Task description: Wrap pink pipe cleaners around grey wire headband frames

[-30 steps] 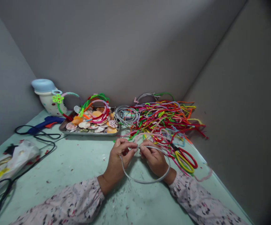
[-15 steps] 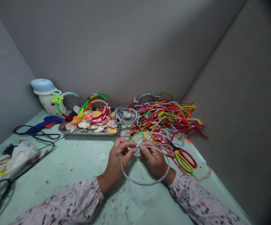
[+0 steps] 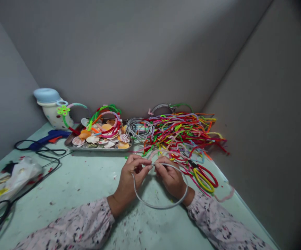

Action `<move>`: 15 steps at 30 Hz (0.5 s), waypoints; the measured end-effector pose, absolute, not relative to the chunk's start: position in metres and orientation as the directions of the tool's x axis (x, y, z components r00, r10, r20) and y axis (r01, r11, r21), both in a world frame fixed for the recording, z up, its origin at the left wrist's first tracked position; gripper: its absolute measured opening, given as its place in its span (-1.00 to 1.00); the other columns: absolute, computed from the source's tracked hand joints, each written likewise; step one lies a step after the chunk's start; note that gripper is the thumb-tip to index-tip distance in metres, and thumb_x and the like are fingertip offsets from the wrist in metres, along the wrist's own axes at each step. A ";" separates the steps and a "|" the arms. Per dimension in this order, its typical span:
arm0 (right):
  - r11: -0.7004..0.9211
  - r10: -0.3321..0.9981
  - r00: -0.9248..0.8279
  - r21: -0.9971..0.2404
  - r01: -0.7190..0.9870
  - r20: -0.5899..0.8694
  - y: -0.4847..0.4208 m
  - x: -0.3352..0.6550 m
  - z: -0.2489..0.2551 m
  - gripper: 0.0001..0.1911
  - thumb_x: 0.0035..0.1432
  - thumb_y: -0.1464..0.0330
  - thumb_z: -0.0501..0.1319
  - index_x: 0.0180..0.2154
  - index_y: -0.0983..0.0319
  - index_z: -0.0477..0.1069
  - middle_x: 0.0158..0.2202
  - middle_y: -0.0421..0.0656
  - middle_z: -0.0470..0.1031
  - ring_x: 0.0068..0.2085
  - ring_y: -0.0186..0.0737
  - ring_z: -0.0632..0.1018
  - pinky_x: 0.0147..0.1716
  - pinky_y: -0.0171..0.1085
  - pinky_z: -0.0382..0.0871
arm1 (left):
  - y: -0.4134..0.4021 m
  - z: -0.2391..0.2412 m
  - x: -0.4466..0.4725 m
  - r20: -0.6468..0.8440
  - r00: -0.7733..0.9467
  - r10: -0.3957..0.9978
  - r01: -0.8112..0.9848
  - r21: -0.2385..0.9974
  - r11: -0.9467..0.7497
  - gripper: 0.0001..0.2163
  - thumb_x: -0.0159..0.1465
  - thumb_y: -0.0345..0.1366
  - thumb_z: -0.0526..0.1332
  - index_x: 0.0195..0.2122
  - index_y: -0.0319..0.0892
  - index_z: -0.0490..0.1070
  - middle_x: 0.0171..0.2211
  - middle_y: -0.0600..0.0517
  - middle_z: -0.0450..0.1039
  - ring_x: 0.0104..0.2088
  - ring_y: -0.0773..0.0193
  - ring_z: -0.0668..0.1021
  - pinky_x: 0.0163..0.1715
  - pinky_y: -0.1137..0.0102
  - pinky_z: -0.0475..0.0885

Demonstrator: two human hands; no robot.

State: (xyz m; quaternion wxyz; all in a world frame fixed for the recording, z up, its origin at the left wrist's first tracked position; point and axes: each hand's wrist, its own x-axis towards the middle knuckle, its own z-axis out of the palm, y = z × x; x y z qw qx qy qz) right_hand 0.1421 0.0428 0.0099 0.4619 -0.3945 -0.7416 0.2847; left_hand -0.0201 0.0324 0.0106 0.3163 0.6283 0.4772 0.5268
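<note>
A thin grey wire ring (image 3: 163,208) hangs between my hands above the table, its loop drooping toward me. My left hand (image 3: 132,175) pinches one end of it between thumb and fingers. Close beside, my right hand (image 3: 170,178) pinches the other end, and the fingertips of both hands nearly meet. Just how the ends sit together is hidden by the fingers. Beyond my right hand lies a heap of colourful pipe cleaners (image 3: 181,130). Scissors (image 3: 205,177) with red and yellow handles rest to its right.
A metal tray (image 3: 100,149) of seashells holds several fuzzy coloured hoops. Beside it lies a coil of grey wire (image 3: 140,128). At the left are a white cup with a blue lid (image 3: 51,107), a blue glue gun (image 3: 46,139), a black cord (image 3: 22,191) and a plastic bag (image 3: 22,173).
Almost nothing differs. Both hands keep their pinch on the wire ring, and its lower curve hangs very slightly lower in view.
</note>
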 end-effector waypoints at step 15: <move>0.527 0.849 -0.261 -0.771 0.357 0.459 0.042 0.141 0.012 -0.76 0.27 0.33 0.04 -0.42 0.22 0.35 -0.49 -0.21 0.33 -0.43 -0.29 0.39 -0.38 -0.29 0.27 | 0.033 0.009 -0.021 0.379 0.000 0.926 0.255 0.895 -0.366 -0.90 0.17 -0.30 0.25 -0.31 -0.13 0.52 -0.32 0.00 0.41 -0.42 0.35 0.43 -0.46 0.45 0.36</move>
